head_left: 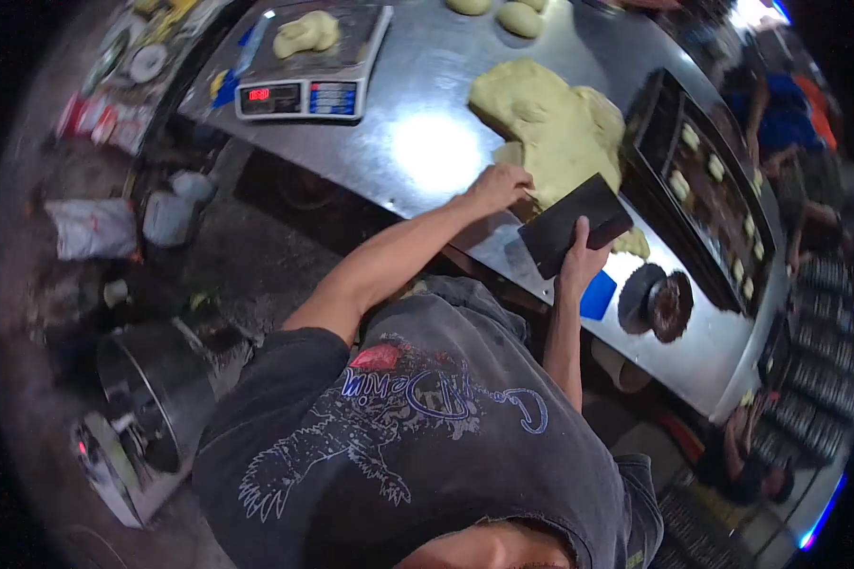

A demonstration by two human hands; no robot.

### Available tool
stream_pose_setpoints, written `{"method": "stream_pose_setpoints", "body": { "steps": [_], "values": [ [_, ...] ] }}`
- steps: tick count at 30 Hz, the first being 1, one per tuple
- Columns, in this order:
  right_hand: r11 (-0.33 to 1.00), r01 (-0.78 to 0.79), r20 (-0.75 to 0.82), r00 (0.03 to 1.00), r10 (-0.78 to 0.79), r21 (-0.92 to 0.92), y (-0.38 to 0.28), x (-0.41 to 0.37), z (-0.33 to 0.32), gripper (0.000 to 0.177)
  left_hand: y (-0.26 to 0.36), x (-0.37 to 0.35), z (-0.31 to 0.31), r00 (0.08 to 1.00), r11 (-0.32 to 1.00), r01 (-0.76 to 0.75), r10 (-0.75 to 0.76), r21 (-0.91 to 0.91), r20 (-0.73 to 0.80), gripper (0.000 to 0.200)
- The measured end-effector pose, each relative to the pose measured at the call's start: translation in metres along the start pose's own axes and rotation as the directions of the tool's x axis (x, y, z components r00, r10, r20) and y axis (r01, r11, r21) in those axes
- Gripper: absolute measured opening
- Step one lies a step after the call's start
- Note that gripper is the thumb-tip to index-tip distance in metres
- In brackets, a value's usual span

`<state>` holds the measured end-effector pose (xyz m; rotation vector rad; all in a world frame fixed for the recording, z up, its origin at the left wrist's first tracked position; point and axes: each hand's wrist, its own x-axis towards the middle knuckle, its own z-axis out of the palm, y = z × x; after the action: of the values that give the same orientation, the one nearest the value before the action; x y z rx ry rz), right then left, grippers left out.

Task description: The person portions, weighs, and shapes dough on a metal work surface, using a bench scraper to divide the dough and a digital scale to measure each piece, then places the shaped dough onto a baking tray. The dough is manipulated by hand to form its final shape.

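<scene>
My left hand (503, 188) is closed at the near edge of a large yellow dough mass (550, 119) on the metal table; what its fingers pinch is too small to name. My right hand (582, 256) grips a dark rectangular scraper (574, 223), thumb on its face, over the dough's near edge. A smaller dough piece (631, 243) shows just past the scraper. Farther left on the table stands a digital scale (299, 99) with a lump of dough (306, 34) on its plate. Round dough balls (519, 19) sit at the far edge.
Right of the dough, a dark tray (721, 204) holds several small dough pieces. Nearer are a blue object (597, 295) and two dark round items (669, 305). A metal bowl machine (147, 398) stands lower left. Other people (783, 109) are at the right, near stacked racks (821, 351).
</scene>
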<state>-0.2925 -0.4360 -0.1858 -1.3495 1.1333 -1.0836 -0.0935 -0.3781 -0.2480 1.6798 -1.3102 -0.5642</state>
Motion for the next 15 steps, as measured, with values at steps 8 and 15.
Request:
{"method": "stream_pose_setpoints", "body": {
  "steps": [8,15],
  "values": [
    [0.955,0.030,0.637,0.751,0.172,-0.293,0.072,-0.011,0.089,0.057,0.003,-0.077,-0.101,0.809,0.896,0.158,-0.358,-0.415,-0.465,0.028],
    [0.949,-0.208,0.527,0.793,0.305,-0.236,0.068,-0.027,0.125,0.053,-0.054,-0.156,-0.232,0.373,0.508,0.273,-0.839,-0.817,-0.396,0.083]
  ]
}}
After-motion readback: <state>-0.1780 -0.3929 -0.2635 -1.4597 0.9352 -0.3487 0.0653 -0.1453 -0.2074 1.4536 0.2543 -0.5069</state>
